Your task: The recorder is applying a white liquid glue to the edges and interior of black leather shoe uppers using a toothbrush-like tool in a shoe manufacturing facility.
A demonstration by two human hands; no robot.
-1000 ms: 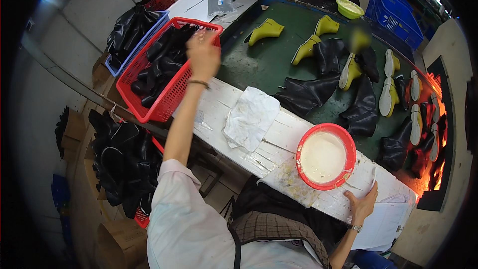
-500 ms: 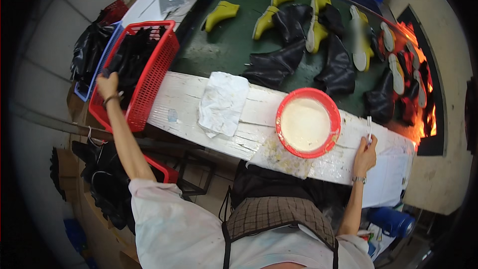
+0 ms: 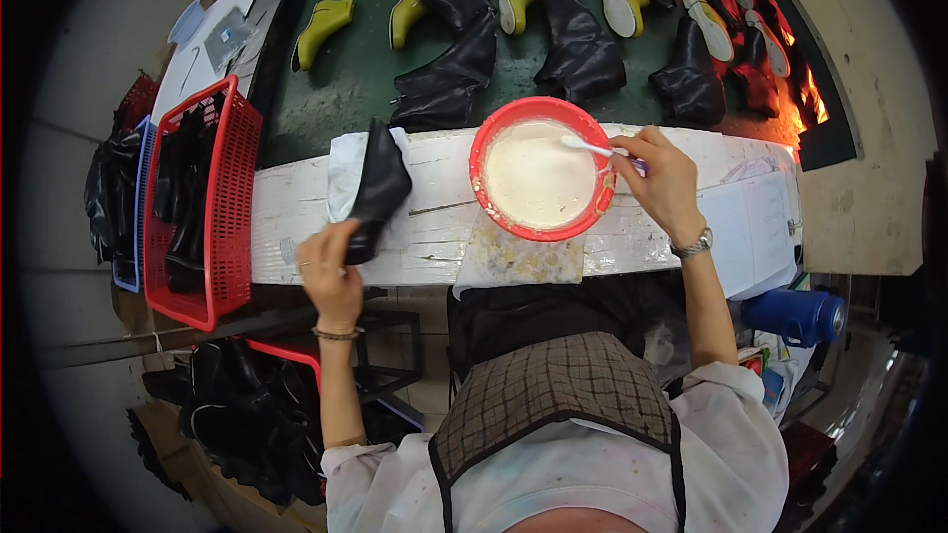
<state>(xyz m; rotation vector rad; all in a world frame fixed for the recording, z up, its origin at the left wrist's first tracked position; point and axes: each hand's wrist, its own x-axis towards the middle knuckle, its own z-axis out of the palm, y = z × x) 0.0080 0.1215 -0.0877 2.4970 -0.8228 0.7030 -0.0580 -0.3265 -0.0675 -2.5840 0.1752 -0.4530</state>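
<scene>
My left hand (image 3: 331,271) pinches one end of a black leather boot upper (image 3: 382,183), which lies slantwise over a crumpled white cloth (image 3: 343,176). To the right, my right hand (image 3: 660,183) grips a slim white brush (image 3: 585,146), much like a toothbrush, with purple on its handle. The brush's tip is over or in the cream-coloured liquid (image 3: 538,183) of a red bowl (image 3: 478,178). This bowl stands on a white board (image 3: 434,237), and a stained sheet (image 3: 518,257) sticks out beneath it.
Black and yellow-green boot parts (image 3: 449,59) lie on a green belt (image 3: 326,109) running toward a glowing heater opening (image 3: 805,89). At left stands a red basket (image 3: 229,207) of black uppers beside a blue basket (image 3: 145,188). A blue flask (image 3: 798,318) is at lower right.
My left hand has come from the red basket to the white cloth, now with a black boot upper. My right hand has brought the brush from the board's right side to the bowl. The view has shifted.
</scene>
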